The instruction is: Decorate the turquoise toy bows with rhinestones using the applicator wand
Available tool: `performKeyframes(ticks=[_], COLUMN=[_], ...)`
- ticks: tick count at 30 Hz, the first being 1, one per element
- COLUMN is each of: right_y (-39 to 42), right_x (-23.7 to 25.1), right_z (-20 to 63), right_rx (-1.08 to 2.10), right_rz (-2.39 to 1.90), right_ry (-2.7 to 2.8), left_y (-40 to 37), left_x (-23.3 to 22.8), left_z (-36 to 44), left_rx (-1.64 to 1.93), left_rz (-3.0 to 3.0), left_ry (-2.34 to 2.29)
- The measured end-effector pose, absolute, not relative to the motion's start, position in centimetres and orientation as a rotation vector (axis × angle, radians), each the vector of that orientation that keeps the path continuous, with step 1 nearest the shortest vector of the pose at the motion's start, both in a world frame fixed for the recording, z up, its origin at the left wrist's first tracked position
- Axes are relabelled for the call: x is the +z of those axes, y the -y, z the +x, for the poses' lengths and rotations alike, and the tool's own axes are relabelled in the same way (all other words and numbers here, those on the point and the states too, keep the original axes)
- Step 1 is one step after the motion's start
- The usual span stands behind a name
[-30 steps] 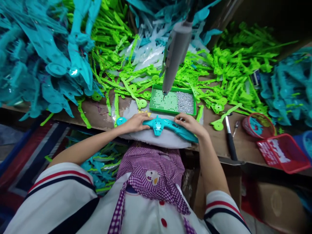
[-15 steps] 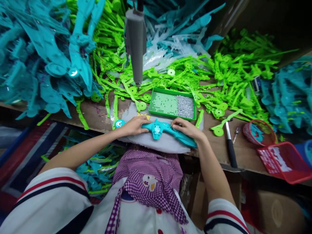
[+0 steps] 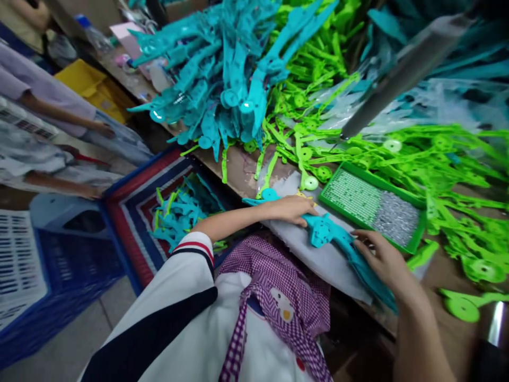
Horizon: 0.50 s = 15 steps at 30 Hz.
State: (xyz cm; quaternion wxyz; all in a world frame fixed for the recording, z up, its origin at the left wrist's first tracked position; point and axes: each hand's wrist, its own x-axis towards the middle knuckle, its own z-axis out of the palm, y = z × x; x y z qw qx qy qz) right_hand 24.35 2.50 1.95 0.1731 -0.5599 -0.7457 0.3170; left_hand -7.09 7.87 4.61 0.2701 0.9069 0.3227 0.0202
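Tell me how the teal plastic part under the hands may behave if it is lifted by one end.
The teal part looks like thin moulded plastic, so probably light and fairly stiff. It is long and narrow, so it may flex or swing. Lying flat on the grey pad, it seems unlikely to roll.

Light: bright, even, overhead | Shadows: dark corner at 1 o'clock | Blur: motion smear throughout, worst on grey hanging tool [image 3: 401, 74] at 2 o'clock | Edges: wide-angle bending
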Motion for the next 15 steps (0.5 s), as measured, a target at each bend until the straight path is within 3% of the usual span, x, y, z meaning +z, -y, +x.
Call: performKeyframes(ticks=[4, 7, 12, 15], right_y=[-2.1, 0.1, 10.9, 18.0], right_x=[2.7, 4.9, 7.4, 4.3], right_z=[23.8, 23.4, 21.8, 19.6], right_rx=[0.857, 0.598, 0.053, 0.053], right_rz=[-1.67, -1.679, -1.759, -1.895], right_ry=[2.045, 1.916, 1.082, 0.65], left_y=[-7.6, -7.8, -7.9, -8.8], left_x=[4.2, 3.9, 4.2, 4.1], left_z=[-7.1, -7.6, -7.9, -7.8], left_rx=[0.064, 0.115, 0.096, 0.049], left_rz=[2.452, 2.43, 2.385, 2.419], left_ry=[-0.878, -0.836, -0.822, -0.833])
